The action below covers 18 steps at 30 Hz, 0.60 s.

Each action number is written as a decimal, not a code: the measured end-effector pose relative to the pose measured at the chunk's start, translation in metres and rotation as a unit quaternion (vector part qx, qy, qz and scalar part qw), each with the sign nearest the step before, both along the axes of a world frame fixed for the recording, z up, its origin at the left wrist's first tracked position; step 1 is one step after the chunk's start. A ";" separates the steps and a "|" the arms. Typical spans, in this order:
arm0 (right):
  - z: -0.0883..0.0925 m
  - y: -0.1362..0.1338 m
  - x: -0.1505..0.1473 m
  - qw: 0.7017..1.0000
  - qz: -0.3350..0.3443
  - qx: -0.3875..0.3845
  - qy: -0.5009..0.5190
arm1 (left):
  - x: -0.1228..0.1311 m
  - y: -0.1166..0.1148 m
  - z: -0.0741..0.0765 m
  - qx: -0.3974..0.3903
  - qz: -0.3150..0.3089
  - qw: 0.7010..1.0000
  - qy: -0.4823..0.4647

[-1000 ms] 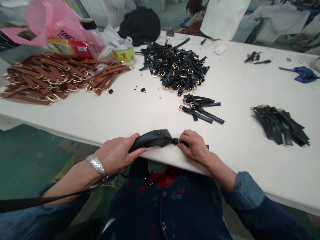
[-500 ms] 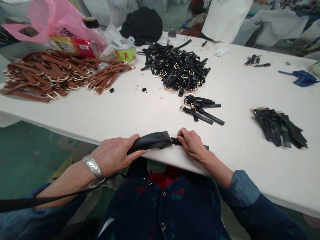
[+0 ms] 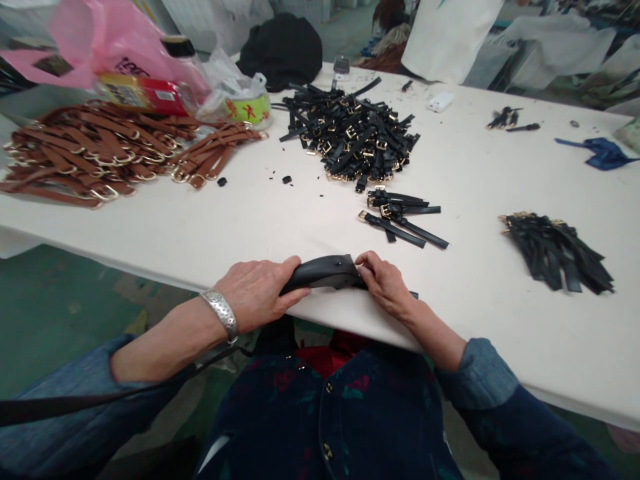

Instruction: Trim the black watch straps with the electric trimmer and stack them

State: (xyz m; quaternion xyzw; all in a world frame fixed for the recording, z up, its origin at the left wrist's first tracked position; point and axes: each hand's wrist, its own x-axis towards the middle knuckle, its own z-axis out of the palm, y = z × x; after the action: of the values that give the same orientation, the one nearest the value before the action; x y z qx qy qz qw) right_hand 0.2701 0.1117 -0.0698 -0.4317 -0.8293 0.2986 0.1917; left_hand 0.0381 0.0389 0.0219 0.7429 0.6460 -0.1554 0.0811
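Note:
My left hand (image 3: 260,288) is wrapped round a black handheld tool (image 3: 325,273), shaped much like a hair clipper, at the table's front edge. The tool's broad end points right and meets the fingers of my right hand (image 3: 384,283). Those fingers are closed on a short black strap (image 3: 415,295), whose tail shows past the hand. The strap's buckle end is hidden between tool and fingers. Just beyond lie several black buckled straps (image 3: 407,217), and behind them a large heap of black straps (image 3: 350,133) with gold buckles.
Brown straps (image 3: 85,150) with metal rings are piled at the left, before a pink bag (image 3: 110,40). A bundle of black straps (image 3: 555,253) lies at the right. Farther back are a black cap (image 3: 283,53), a white object (image 3: 440,102) and a blue cloth (image 3: 605,155).
My left hand has moved right with the tool, bringing its broad end over the strap's buckle end, right against my right fingers. My right hand has hardly moved.

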 end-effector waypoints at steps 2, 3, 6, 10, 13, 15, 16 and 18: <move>0.002 -0.001 0.004 0.998 0.018 -0.014 0.060 | -0.002 -0.002 0.000 -0.001 -0.003 1.000 -0.002; 0.003 -0.002 0.007 0.996 0.028 -0.012 0.079 | -0.004 -0.003 0.000 -0.003 -0.006 1.000 -0.002; 0.002 -0.006 0.016 0.995 0.045 0.037 0.080 | -0.011 -0.008 0.001 -0.012 -0.014 1.000 0.004; -0.002 -0.013 0.027 0.995 0.042 0.076 0.051 | -0.018 -0.013 0.005 -0.024 -0.018 0.999 0.018; -0.004 -0.015 0.030 0.995 0.041 0.077 0.046 | -0.018 -0.011 0.009 -0.029 -0.026 0.999 0.024; -0.005 -0.015 0.029 0.995 0.033 0.075 0.054 | -0.015 -0.009 0.011 -0.030 -0.034 0.999 0.030; -0.005 -0.015 0.029 0.995 0.029 0.072 0.059 | -0.013 -0.007 0.011 -0.029 -0.038 0.998 0.033; -0.005 -0.014 0.028 0.996 0.021 0.066 0.062 | -0.008 -0.002 0.010 -0.023 -0.042 0.998 0.036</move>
State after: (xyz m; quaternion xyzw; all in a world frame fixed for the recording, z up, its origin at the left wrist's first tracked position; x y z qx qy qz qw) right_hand 0.2984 0.0973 -0.0752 -0.3811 -0.8428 0.2733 0.2642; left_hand 0.0304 0.0366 0.0319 0.7612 0.6132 -0.1998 0.0681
